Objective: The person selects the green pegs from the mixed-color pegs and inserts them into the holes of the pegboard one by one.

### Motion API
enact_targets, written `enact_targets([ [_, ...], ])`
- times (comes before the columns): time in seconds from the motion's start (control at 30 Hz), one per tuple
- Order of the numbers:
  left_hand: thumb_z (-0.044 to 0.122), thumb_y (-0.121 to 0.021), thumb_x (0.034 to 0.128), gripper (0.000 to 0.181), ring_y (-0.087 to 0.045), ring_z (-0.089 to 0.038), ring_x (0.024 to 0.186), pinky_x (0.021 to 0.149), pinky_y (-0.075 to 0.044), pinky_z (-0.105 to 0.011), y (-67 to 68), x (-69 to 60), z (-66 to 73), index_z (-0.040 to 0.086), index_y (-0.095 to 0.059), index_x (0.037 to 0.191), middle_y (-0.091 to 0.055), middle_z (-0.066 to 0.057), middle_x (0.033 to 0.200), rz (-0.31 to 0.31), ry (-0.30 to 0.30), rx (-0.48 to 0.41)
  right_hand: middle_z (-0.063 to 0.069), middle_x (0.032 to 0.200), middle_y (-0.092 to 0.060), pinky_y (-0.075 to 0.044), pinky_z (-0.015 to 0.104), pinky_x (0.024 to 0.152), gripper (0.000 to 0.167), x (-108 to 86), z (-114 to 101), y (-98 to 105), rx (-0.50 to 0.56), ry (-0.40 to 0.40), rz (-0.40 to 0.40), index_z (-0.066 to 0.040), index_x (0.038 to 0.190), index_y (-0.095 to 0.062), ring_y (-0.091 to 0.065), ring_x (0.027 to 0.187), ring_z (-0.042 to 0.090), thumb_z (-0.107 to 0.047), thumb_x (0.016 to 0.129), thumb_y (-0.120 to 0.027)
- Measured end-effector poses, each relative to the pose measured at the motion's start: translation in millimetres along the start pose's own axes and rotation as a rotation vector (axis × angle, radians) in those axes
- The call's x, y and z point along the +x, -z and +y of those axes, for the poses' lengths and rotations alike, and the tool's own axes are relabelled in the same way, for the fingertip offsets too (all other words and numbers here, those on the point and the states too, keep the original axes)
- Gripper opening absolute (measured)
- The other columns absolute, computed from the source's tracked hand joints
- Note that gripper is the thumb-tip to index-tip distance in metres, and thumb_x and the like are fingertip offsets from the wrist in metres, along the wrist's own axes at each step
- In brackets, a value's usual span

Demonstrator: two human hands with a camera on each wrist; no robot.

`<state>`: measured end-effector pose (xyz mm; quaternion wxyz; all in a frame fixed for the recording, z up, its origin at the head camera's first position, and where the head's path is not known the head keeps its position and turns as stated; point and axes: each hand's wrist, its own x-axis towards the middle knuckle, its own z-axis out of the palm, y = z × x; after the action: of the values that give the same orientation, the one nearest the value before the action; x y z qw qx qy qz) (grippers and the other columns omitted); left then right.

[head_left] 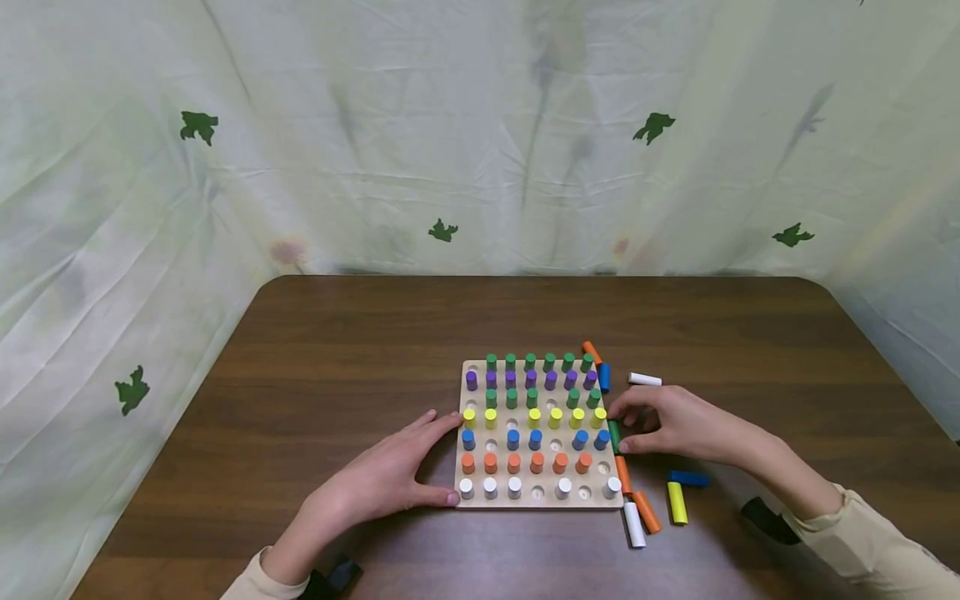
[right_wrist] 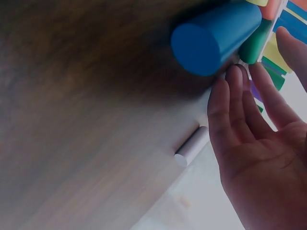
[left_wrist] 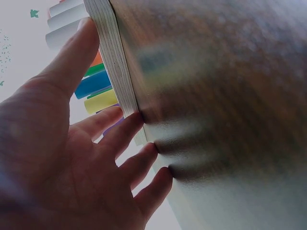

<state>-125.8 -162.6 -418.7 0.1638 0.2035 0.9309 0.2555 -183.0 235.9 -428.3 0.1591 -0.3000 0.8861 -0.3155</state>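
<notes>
A pale wooden pegboard [head_left: 525, 502] lies on the table with rows of green, purple, yellow, blue, orange and white pegs standing in it. Several holes show no peg. My left hand [head_left: 382, 467] rests along the board's left edge, thumb near the front corner and fingers spread on the tabletop. At the opposite edge, my right hand [head_left: 675, 425] has its thumb and fingertips around a loose green peg [head_left: 615, 436]. In the right wrist view the index fingertip is by that peg's end, and the thumb looks apart from it.
Loose pegs lie right of the board: a white peg [head_left: 645, 379], a blue peg [head_left: 688, 478], a yellow peg [head_left: 677, 503], an orange peg [head_left: 647, 512] and another white peg [head_left: 633, 525]. A printed cloth [head_left: 480, 150] hangs behind the brown table [head_left: 360, 333].
</notes>
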Motion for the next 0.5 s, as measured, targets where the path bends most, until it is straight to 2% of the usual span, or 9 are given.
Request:
enact_targets([
  [0.5, 0.054, -0.080, 0.0763, 0.092, -0.024, -0.030, 0.146, 0.108, -0.032, -0.057, -1.2, 0.1, -1.6, 0.021, -0.038, 0.152, -0.036, -0.009, 0.155, 0.016, -0.018, 0.010, -0.009, 0.100, -0.060, -0.051, 0.028, 0.073, 0.032, 3.9, 2.9, -2.0, -0.093, 0.057, 0.011, -0.020, 0.111, -0.070, -0.056, 0.087, 0.011, -0.039, 0.086, -0.076],
])
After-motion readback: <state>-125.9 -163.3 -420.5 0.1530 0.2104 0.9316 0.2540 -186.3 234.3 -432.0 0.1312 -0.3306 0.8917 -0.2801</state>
